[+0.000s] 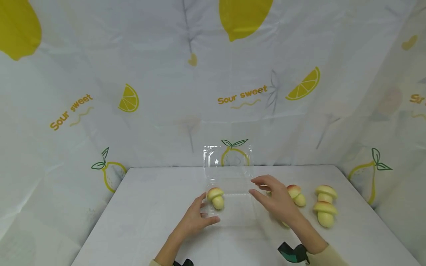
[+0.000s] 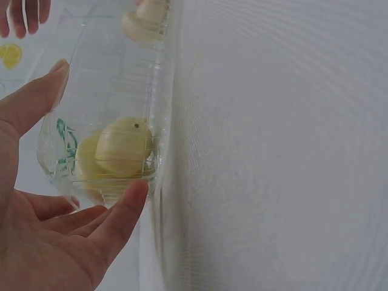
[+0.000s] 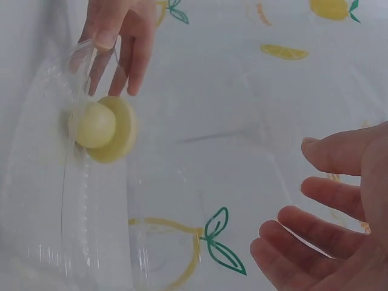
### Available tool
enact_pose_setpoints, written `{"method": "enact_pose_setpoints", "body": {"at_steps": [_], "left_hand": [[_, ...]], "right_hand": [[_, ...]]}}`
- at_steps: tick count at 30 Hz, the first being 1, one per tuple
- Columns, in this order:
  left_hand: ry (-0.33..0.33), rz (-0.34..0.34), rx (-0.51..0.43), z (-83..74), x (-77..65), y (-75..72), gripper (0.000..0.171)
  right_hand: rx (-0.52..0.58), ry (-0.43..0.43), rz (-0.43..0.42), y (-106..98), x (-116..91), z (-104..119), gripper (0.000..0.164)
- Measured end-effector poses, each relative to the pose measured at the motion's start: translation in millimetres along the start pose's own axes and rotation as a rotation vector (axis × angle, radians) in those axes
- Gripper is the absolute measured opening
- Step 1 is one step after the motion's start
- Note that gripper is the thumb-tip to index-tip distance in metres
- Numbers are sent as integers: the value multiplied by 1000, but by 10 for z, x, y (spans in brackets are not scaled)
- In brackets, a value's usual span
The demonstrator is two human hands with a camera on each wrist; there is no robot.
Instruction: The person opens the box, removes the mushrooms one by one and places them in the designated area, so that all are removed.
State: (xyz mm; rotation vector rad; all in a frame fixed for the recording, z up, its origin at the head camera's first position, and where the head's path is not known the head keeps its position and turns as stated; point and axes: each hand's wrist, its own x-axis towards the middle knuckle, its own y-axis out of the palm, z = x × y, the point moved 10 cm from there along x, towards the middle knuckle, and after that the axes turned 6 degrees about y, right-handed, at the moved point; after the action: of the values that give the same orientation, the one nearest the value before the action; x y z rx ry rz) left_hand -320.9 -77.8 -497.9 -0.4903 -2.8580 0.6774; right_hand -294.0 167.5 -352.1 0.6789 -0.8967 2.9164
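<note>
A clear plastic clamshell container (image 1: 236, 214) lies on the table with its lid (image 1: 213, 157) raised at the back. Inside, at the left end, sits one mushroom-shaped bun (image 1: 216, 199) with a browned cap and pale yellow stem. My left hand (image 1: 196, 218) holds the container's near left corner, thumb along the front and fingers along the left side; the left wrist view shows the thumb at the rim (image 2: 60, 76). My right hand (image 1: 274, 197) hovers at the container's right side with fingers spread and nothing in it. Part of that side is hidden behind it.
Several more mushroom-shaped buns lie to the right: one bun (image 1: 296, 195) beside my right hand, partly covered, and a near bun (image 1: 325, 214) with a far bun (image 1: 326, 193) behind it. Others show only in part under the right hand. A lemon-print cloth (image 1: 166, 92) hangs behind the table (image 1: 149, 207).
</note>
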Motion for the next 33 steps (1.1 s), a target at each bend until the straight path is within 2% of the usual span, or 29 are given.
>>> {"method": "enact_pose_setpoints", "body": {"at_steps": [8,17,28,33], "left_hand": [[4,-13,-5,0,2,0,104],[16,-20,14,-3,13,6,102],[18,-18,21,-13,15,-3,101],[18,-16,26,-16,13,-7,102]], "right_hand": [[28,26,56,219,108,74,29],[101,50,100,431,228,53,29],[70,155,165,718,370,-189,31],[47,141,184,883,398,-248,29]]}}
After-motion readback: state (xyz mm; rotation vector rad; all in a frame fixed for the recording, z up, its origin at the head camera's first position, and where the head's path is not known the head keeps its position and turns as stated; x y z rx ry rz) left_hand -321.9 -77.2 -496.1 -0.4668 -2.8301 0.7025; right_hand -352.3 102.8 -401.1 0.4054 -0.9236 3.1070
